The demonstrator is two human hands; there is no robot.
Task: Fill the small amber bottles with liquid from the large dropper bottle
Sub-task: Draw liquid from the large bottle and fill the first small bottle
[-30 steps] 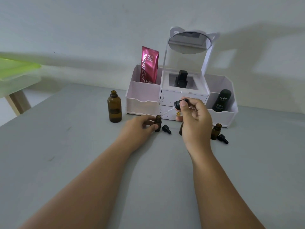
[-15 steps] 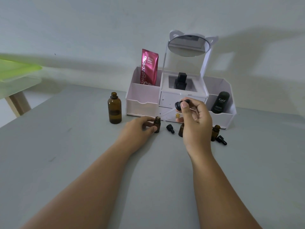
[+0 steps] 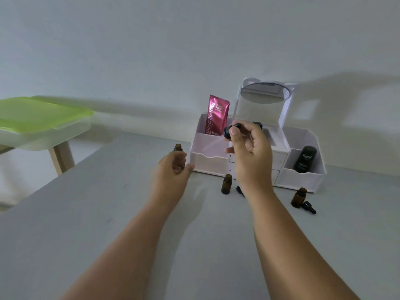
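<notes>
The large amber bottle (image 3: 178, 147) stands uncapped on the grey table, left of the organizer. My left hand (image 3: 173, 172) wraps its fingers round the bottle's body, so only the neck and a strip of glass show. My right hand (image 3: 251, 154) pinches the black dropper cap (image 3: 232, 129) above the organizer's left bin; its glass pipette points down-left and looks blurred. One small amber bottle (image 3: 226, 184) stands open just left of my right wrist. Another small amber bottle (image 3: 298, 198) stands to the right beside a black cap (image 3: 309, 207).
A white organizer (image 3: 212, 163) with a round mirror (image 3: 266, 93) stands against the wall, holding a red sachet (image 3: 217, 114) and a black Kahf bottle (image 3: 305, 159). A second black cap (image 3: 240, 190) peeks from behind my right wrist. A green-lidded box (image 3: 39, 118) sits at far left.
My left hand let go of the small bottle and moved left onto the large bottle. My right hand lifted the dropper up and to the left.
</notes>
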